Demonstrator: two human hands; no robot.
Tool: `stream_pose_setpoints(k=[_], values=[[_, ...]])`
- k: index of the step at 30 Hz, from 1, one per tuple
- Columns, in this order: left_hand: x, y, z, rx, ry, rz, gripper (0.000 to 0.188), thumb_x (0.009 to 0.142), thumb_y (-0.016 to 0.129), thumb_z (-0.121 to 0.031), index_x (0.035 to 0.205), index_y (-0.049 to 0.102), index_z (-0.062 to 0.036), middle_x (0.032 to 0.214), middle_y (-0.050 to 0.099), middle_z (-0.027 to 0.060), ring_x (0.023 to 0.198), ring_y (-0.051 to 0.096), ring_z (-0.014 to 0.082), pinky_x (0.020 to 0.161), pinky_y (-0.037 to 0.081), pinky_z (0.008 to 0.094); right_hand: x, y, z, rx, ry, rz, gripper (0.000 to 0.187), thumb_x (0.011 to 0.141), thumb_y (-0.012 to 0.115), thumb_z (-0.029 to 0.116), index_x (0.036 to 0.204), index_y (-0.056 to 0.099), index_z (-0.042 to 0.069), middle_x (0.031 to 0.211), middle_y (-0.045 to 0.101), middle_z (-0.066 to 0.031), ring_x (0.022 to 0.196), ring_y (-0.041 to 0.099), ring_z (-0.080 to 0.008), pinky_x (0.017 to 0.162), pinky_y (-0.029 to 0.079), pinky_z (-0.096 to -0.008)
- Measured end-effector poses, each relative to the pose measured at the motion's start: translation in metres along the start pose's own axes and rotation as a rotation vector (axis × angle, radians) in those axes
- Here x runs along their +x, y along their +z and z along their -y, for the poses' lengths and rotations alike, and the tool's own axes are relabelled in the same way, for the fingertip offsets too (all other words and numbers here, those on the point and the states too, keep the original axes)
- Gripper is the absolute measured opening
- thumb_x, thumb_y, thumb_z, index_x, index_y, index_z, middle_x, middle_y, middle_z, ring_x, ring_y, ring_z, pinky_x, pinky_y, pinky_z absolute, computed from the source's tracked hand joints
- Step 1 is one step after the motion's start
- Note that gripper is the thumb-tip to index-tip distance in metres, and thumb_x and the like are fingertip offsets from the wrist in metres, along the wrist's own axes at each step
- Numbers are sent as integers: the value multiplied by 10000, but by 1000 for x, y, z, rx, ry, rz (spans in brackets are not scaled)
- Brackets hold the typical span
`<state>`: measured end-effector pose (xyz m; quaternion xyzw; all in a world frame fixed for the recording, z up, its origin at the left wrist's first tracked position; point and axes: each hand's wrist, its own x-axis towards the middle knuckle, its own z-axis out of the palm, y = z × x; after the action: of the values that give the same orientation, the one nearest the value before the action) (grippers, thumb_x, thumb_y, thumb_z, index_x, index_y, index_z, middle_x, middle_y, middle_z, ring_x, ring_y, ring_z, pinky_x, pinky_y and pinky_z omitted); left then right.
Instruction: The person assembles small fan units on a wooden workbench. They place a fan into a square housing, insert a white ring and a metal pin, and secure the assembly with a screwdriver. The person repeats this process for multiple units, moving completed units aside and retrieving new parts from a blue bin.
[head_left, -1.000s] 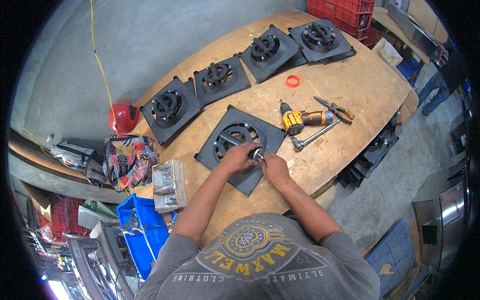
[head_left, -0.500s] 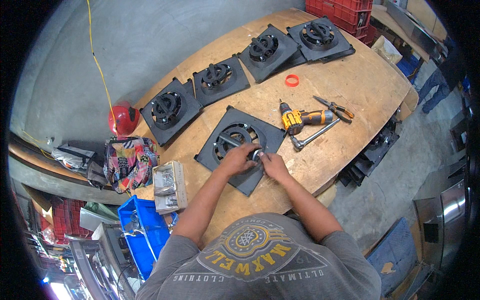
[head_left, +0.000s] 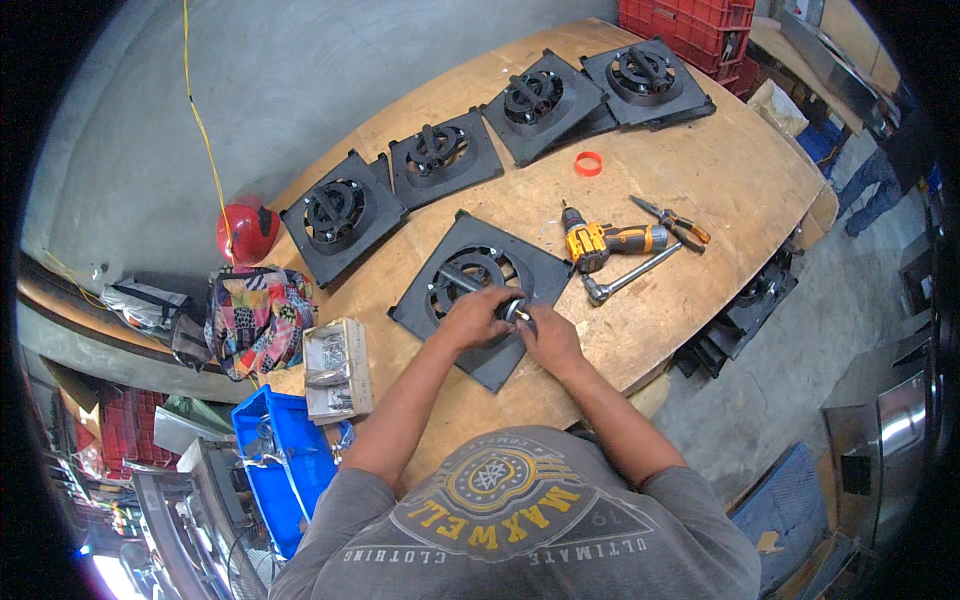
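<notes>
A black square plate (head_left: pixel 487 372) with a round slotted opening lies in front of me on the wooden table. A black tube (head_left: pixel 461 279) crosses its opening toward my hands. My left hand (head_left: pixel 474 320) is closed around the near end of this tube, where a round end with a pale ring (head_left: pixel 512 309) shows between my hands. Against that end, my right hand (head_left: pixel 552 338) pinches a small brass-coloured piece (head_left: pixel 523 315), mostly covered by the fingers.
Several similar black plate assemblies (head_left: pixel 332 215) line the table's far side. Right of my work lie a yellow drill (head_left: pixel 590 243), a ratchet wrench (head_left: pixel 630 275), pliers (head_left: pixel 672 220) and a red ring (head_left: pixel 588 164). A box of screws (head_left: pixel 337 370) and a blue bin (head_left: pixel 285 480) stand left.
My right hand has shifted slightly down and its fingers have turned, so the small brass-coloured piece now shows. The left hand keeps its place on the tube.
</notes>
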<state>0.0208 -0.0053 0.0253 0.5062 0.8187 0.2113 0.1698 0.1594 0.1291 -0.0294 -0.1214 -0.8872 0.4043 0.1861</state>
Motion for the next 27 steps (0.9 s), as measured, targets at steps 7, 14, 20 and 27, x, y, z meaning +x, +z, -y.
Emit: stream_pose_setpoints(k=[7, 14, 20, 27], values=[[0, 0, 1, 11, 31, -12, 632, 711, 829, -258, 1283, 595, -124, 1231, 647, 138, 1129, 627, 340, 945, 501, 423, 10, 9, -9, 171, 267, 131, 352, 962, 550, 340, 983, 651, 4, 858, 651, -263, 801, 637, -469, 736, 512, -530], [1, 3, 3, 27, 1, 1, 637, 702, 831, -228, 1284, 595, -124, 1226, 649, 135, 1134, 625, 335, 947, 499, 418, 7, 9, -4, 9, 144, 99, 368, 961, 545, 355, 974, 648, 1, 858, 661, -264, 829, 651, -453, 759, 512, -518], [1, 5, 7, -2, 44, -30, 633, 699, 833, -217, 1279, 597, -124, 1222, 646, 131, 1137, 621, 331, 956, 495, 419, 8, 1, -4, 13, 29, 43, 334, 970, 525, 320, 931, 619, 2, 850, 655, -249, 829, 646, -448, 751, 504, -533], [-1, 2, 3, -25, 43, -25, 618, 710, 830, -218, 1276, 597, -126, 1226, 642, 133, 1141, 617, 337, 954, 498, 421, 14, 21, -16, 124, 183, 131, 391, 1002, 469, 339, 932, 634, -8, 809, 668, -221, 833, 644, -441, 726, 497, -531]])
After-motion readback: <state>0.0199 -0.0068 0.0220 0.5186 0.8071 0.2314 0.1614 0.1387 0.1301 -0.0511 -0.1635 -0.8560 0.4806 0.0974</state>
